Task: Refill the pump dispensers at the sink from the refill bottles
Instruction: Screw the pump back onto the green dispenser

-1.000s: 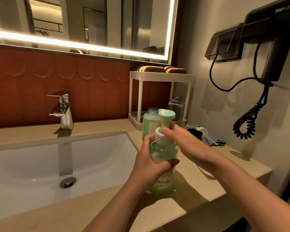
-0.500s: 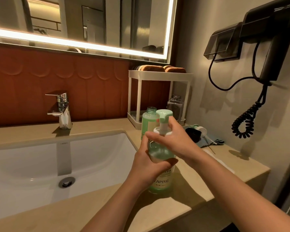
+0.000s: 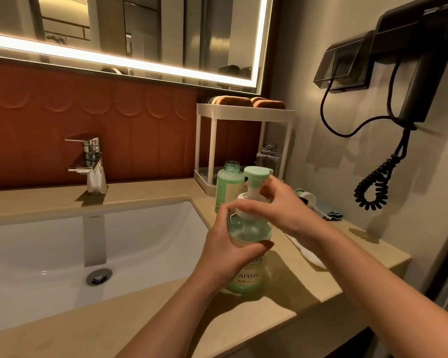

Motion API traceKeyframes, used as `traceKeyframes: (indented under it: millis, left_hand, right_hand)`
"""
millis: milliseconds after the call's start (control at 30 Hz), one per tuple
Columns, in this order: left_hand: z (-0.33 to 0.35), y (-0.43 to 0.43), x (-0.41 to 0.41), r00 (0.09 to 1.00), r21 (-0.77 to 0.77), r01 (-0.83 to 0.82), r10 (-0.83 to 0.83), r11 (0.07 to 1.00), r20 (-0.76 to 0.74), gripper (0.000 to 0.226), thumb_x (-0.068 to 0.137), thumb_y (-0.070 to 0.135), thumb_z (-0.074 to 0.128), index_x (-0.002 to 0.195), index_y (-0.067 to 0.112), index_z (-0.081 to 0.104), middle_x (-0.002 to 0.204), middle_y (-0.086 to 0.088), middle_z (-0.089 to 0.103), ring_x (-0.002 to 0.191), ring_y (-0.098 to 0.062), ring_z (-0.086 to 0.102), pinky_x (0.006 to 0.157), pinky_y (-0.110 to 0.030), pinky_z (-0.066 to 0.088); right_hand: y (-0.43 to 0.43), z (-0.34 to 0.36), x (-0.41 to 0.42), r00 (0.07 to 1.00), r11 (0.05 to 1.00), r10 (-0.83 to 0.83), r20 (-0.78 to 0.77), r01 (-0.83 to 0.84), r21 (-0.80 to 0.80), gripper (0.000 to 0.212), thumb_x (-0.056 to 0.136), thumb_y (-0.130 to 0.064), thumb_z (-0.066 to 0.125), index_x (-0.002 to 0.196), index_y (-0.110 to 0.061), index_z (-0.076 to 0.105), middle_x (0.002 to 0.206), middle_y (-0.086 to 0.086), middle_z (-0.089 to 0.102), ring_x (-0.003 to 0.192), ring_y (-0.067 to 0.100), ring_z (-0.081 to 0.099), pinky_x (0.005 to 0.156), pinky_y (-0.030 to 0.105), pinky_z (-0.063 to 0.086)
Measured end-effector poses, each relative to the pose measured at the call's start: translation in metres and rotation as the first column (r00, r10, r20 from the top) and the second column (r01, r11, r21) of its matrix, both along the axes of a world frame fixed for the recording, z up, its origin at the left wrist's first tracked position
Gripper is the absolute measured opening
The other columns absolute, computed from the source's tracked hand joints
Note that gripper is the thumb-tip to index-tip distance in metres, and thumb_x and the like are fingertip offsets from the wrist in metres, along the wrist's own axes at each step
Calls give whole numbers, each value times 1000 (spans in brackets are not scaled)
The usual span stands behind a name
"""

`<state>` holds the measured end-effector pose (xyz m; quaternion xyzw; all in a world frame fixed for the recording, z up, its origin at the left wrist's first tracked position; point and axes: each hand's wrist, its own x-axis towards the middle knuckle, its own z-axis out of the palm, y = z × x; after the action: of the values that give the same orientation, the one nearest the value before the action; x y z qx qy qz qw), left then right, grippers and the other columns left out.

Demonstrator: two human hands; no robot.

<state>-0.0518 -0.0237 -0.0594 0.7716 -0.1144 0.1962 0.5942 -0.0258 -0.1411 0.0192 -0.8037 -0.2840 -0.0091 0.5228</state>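
At centre frame, a little right of the middle, the pump dispenser (image 3: 246,277) stands upright on the beige counter (image 3: 130,321), just right of the sink basin (image 3: 145,244). Its long axis runs vertically. The pale green pump head (image 3: 255,175) sits on top, and its short spout points right and away, toward the white rack (image 3: 243,113) in the corner. Green liquid shows through the clear body up to about the shoulder. Low on the front, the label reads "APING" in capitals; whatever letter comes first is hidden behind the left hand (image 3: 228,251). The smaller lines above and below that word are too fine to read.

The left hand is wrapped round the dispenser's body, fingers curled over the far side and thumb lying across the near side. The right hand (image 3: 282,210) comes in from the lower right and pinches the white collar (image 3: 243,202) beneath the pump head between thumb and fingers.

Just behind the dispenser, up and to the left, the refill bottle (image 3: 228,186) stands upright and uncapped, its threaded neck bare; the print on its pale label cannot be made out. Whether the two bottles touch cannot be told.

On the basin's back rim, small grey letters read "HEGII". A chrome tap (image 3: 92,166) stands above them, its spout pointing toward the basin. A clear uncapped bottle (image 3: 268,158) stands under the rack.
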Motion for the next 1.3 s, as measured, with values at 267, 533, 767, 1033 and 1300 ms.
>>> traceKeyframes:
  millis: [267,533,767,1033,1300]
  left_hand:
    - [1,1,1,1000,-6,16,-16,1000,9,71,65,30,79,123,32,38,115,9,55,106,-10,55,90,-29,49]
    - [1,5,0,996,-22,84,-84,996,-6,71,60,34,80,120,34,42,111,11,60,103,-8,60,92,-36,51]
    - [0,11,3,969,6,220,-218,975,-119,79,53,49,77,124,41,43,115,16,61,108,-4,58,92,-29,49]
    - [0,-1,-1,996,31,66,-64,997,-70,70,70,12,77,123,37,39,113,10,60,106,-10,57,95,-33,47]
    - [5,-7,-10,999,73,-11,15,997,-51,75,68,22,80,125,35,33,109,16,54,102,-5,55,91,-26,48]
  right_hand:
    - [-10,-12,-9,979,978,171,-113,-155,137,24,96,-25,43,116,-35,50,100,-28,54,81,-24,53,64,-4,40]
    - [-20,-4,5,994,984,96,53,-103,145,41,60,-29,80,99,-26,66,100,-9,72,97,2,65,81,19,49]
    - [-12,-11,17,931,936,351,-97,-349,32,42,59,-39,70,99,-28,66,125,-19,59,118,-3,52,89,16,47]
    - [-5,-18,3,994,999,21,105,-25,37,22,75,-28,73,93,-19,63,108,3,66,103,6,59,83,22,50]
    - [2,-21,0,943,974,-173,286,206,-92,40,69,-70,52,83,-34,58,92,-8,60,109,18,52,102,51,37]
